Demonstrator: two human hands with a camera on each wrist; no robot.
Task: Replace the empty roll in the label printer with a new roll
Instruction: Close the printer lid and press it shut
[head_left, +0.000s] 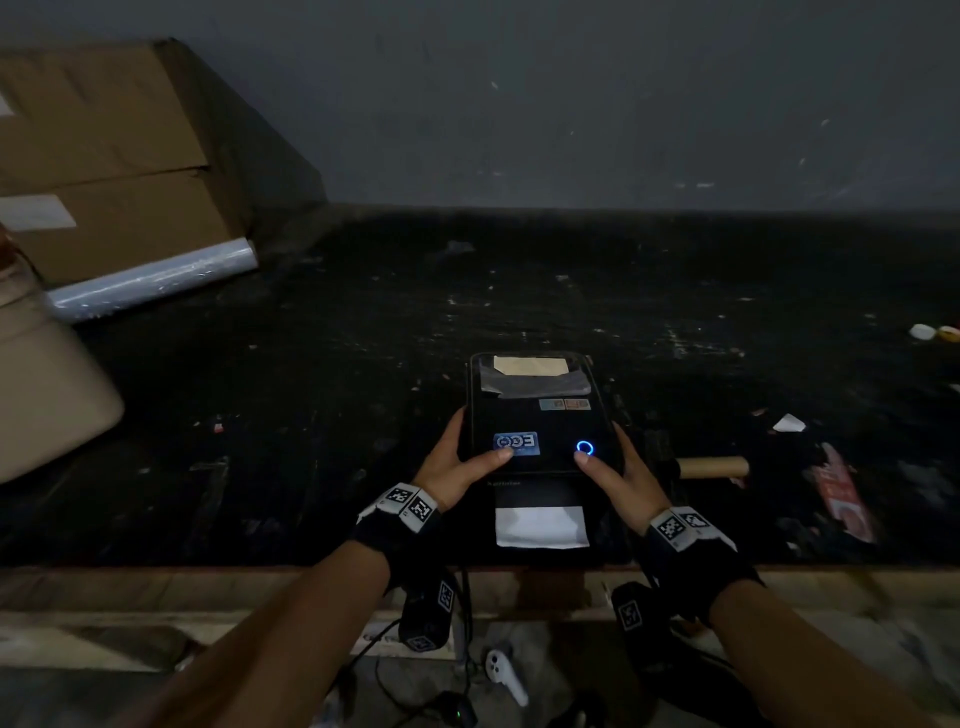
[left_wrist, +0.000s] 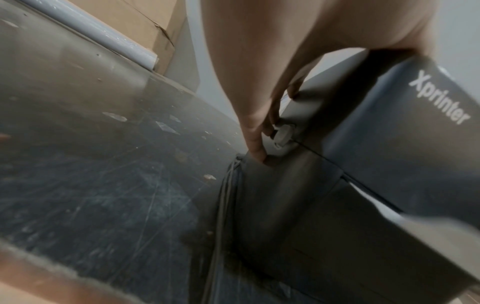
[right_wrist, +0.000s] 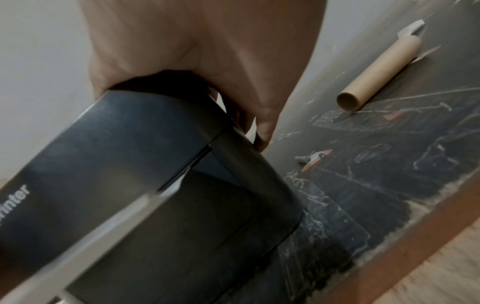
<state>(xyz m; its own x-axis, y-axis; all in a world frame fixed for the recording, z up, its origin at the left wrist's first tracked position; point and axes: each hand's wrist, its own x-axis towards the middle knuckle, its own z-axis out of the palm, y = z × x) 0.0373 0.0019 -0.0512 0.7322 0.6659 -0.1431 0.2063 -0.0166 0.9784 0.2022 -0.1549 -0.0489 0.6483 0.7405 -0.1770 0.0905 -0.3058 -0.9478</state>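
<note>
On the table, both hands grip the label printer, its slot facing the person.

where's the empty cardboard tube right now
In the head view the brown cardboard tube lies on the dark scratched table, just right of the black label printer and the right hand, apart from both.

- Dark, scratched worktop with a bare wooden front edge, strewn with small paper scraps.
- Black box-shaped label printer stands near the front edge.
- Empty brown cardboard tube lies just right of the printer.
- Brown cardboard box at far left.
- Roll of clear plastic film lies against the box.
- Red-and-white packet lies right of the tube.
</note>
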